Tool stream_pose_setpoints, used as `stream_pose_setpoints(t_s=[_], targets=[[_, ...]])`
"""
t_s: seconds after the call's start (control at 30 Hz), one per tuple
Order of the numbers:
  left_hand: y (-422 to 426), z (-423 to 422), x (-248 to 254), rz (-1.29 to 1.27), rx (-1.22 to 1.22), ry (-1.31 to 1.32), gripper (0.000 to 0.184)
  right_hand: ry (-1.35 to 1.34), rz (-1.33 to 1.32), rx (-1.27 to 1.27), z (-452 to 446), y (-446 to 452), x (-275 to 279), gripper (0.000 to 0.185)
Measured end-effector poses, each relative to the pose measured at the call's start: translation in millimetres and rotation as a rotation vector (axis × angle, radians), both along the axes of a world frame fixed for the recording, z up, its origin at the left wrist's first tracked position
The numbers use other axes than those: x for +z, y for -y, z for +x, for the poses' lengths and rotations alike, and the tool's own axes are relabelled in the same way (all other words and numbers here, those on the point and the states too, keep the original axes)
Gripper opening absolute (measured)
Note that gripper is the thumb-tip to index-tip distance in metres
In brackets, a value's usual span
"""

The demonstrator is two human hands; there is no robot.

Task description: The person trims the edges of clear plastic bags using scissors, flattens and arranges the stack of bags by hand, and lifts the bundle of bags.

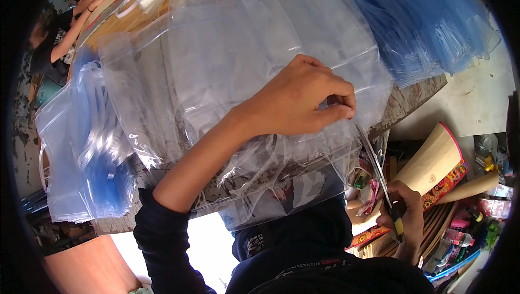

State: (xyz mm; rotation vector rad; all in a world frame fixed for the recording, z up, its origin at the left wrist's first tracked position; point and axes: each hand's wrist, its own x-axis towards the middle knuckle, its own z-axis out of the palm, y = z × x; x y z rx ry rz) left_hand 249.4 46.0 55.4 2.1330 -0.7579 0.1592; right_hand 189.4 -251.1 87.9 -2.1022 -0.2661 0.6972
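Observation:
My left hand (309, 96) reaches across clear plastic bags (227, 72) spread in overlapping layers. Its thumb and forefinger pinch the edge of one plastic bag near the right end of the layers. My right hand (409, 215) is closed around the black and yellow handles of a pair of scissors (379, 172). The blades point up and away from me, with the tips just below my left fingertips. Whether the tips touch the plastic, I cannot tell.
Bluish plastic bags lie in a pile (428, 28) at the far right and in a bundle (103, 148) at the left. Beneath is a worn wooden table (411, 102). Rolled sheets (428, 156) and clutter stand at the lower right. Another person's arm (73, 34) shows at upper left.

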Motion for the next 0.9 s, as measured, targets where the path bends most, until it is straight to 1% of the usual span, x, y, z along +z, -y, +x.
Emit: stream_pose_setpoints(t_s=[0.03,0.07,0.13,0.17,0.23,0.27,0.33,0.37,0.47,0.57,0.63,0.67,0.73,0.77,0.83,0.9], targets=[[0.0,-0.3,0.4,-0.001,0.000,-0.001,0.013,-0.078,0.071,-0.014,-0.2,1.9,-0.7,0.050],[0.0,-0.5,1.4,0.004,-0.001,-0.020,0.013,-0.078,0.070,-0.014,-1.0,1.1,-0.2,0.050],[-0.2,-0.9,2.7,0.008,-0.004,-0.038,0.012,0.049,0.005,0.018,-3.8,-2.9,2.0,0.054],[-0.5,-1.1,2.7,0.010,0.001,-0.022,0.012,0.049,0.003,0.015,-4.6,-4.7,3.1,0.054],[-0.4,-1.2,1.8,0.011,0.003,-0.008,0.011,0.305,-0.119,0.137,-5.3,-8.6,4.5,0.054],[-0.6,-1.2,1.3,0.015,0.005,0.001,0.011,0.303,-0.120,0.135,-6.9,-10.9,3.2,0.054],[-0.7,-0.7,0.5,0.022,0.008,0.011,0.011,0.493,-0.164,0.122,-8.4,-14.6,-0.4,0.054],[-0.6,-0.3,-0.3,0.015,0.006,0.016,0.010,0.493,-0.163,0.122,-8.3,-14.6,-0.4,0.054],[-0.1,-0.1,-0.5,0.007,0.004,0.020,0.011,0.471,-0.194,0.112,-7.9,-14.1,0.2,0.053],[0.1,-0.1,0.9,0.010,0.006,0.009,0.011,0.393,-0.188,0.105,-7.0,-10.4,-0.1,0.054],[0.2,-1.0,0.6,0.017,0.008,-0.004,0.011,0.170,-0.116,0.025,-6.8,-4.8,-2.1,0.054],[0.4,-1.0,0.3,0.013,0.011,-0.006,0.012,0.169,-0.116,0.026,-5.8,-3.3,-1.7,0.054],[0.2,-0.9,-0.1,0.009,0.013,-0.006,0.012,-0.079,0.070,-0.045,-4.4,-1.7,0.4,0.056],[0.1,-0.7,-0.4,0.010,0.016,0.003,0.012,-0.080,0.070,-0.046,-4.5,-1.3,0.9,0.056],[0.1,-0.5,-0.7,0.011,0.015,0.013,0.012,-0.138,0.155,-0.067,-5.9,0.0,1.6,0.056],[0.3,-1.1,-1.0,0.003,0.027,0.052,0.012,-0.103,0.104,-0.049,-6.1,0.6,1.8,0.057]])
